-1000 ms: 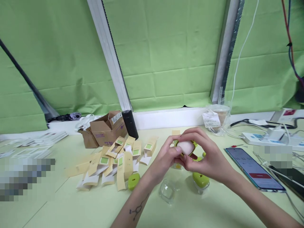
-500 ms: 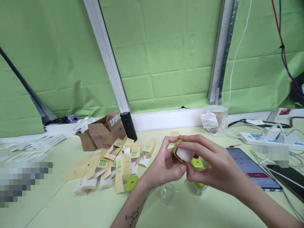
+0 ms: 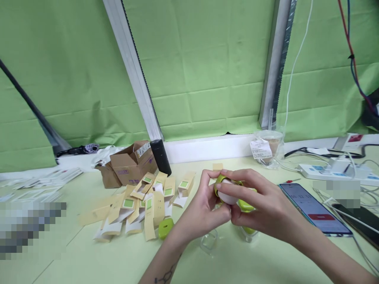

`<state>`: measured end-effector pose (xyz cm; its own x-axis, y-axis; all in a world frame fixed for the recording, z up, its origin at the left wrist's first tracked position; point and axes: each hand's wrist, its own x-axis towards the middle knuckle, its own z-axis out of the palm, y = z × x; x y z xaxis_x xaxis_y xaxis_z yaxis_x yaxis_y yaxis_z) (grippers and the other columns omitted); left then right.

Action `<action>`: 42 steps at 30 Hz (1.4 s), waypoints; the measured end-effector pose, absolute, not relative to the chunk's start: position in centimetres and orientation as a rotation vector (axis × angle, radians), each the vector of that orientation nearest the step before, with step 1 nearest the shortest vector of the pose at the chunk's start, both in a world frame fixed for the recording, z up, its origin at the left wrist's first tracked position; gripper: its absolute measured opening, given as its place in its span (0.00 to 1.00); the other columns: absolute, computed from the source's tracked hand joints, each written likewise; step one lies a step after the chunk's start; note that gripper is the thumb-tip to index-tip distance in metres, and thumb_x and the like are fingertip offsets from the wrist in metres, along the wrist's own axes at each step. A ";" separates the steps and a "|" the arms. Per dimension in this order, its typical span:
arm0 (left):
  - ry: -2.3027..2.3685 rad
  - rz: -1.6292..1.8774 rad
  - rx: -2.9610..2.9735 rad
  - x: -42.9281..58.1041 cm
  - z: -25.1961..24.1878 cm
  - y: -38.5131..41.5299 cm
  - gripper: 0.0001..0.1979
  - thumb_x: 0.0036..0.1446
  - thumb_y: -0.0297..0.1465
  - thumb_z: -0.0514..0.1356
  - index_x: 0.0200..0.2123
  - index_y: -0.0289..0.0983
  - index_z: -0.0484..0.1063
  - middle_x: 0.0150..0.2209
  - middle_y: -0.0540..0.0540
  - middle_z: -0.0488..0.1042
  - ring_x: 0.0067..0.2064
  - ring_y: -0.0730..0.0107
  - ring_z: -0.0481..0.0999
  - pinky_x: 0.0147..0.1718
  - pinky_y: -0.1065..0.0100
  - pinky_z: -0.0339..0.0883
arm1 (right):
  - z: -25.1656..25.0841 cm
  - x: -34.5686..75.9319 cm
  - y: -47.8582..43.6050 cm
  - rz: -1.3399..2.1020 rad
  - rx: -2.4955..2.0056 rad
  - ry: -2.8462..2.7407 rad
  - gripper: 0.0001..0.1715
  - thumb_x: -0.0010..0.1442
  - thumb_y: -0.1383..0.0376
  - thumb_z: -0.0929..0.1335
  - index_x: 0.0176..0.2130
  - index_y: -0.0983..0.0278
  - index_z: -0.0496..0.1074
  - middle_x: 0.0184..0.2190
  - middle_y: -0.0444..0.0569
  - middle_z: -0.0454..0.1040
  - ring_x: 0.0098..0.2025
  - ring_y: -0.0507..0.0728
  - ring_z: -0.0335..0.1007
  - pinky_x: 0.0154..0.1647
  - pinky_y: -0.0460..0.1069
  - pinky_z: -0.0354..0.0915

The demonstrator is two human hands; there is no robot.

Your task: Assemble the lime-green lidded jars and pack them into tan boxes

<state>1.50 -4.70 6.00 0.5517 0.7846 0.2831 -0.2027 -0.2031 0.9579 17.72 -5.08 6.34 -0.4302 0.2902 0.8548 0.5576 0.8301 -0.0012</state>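
Note:
Both hands meet above the table around a small white rounded piece (image 3: 227, 198) with a yellow-green cover (image 3: 219, 182) partly around it. My left hand (image 3: 204, 211) grips the cover side, its thumb underneath. On the white piece lie the fingers of my right hand (image 3: 263, 201), thumb below. The fingers hide much of both parts, so I cannot tell how far the cover is seated. Just behind my right hand, green pieces (image 3: 245, 205) sit in a clear plastic container (image 3: 250, 236). Below the hands lies a clear plastic shell (image 3: 209, 241). A green square piece (image 3: 166, 228) rests beside my left forearm.
Opened cream cardboard packages (image 3: 154, 211) are heaped left of the hands. Behind them stand a brown carton (image 3: 130, 167) and a black cylinder (image 3: 160, 157). To the right are a phone (image 3: 315, 209), a power strip (image 3: 308, 172), cables and a bagged drink cup (image 3: 268, 146).
My right fingers have shifted a little on the white piece. Yellow-green now shows at its right side too. The hands stay in nearly the same place.

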 end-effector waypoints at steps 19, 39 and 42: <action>0.781 1.144 1.608 1.8 6.5 -5.2 0.20 0.59 0.37 0.55 0.53 0.43 0.55 0.45 0.46 0.67 0.43 0.68 0.69 0.40 0.68 0.64 | 6.1 17.7 -4.1 0.397 -0.603 -1.881 0.34 0.52 0.74 0.67 0.56 0.55 0.58 0.52 0.51 0.65 0.53 0.58 0.65 0.47 0.52 0.71; 0.717 1.111 1.199 3.3 6.3 -5.3 0.15 0.56 0.41 0.55 0.40 0.41 0.54 0.27 0.55 0.63 0.24 0.76 0.65 0.26 0.69 0.63 | 4.9 18.3 -2.4 -0.121 -0.500 -1.898 0.20 0.58 0.74 0.65 0.49 0.59 0.69 0.39 0.50 0.78 0.37 0.55 0.76 0.37 0.49 0.75; 0.746 1.094 1.191 3.4 6.3 -5.2 0.14 0.56 0.41 0.55 0.39 0.40 0.55 0.26 0.55 0.62 0.24 0.76 0.65 0.26 0.69 0.64 | 5.0 18.3 -2.3 -0.125 -0.491 -1.904 0.17 0.57 0.75 0.65 0.46 0.61 0.71 0.38 0.51 0.78 0.37 0.55 0.76 0.38 0.48 0.75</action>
<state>3.42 -5.23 6.27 0.3323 0.9391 0.0870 -0.2622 0.0034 0.9650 18.32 -2.34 4.96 -0.3028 0.2764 0.9121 0.3930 0.9081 -0.1446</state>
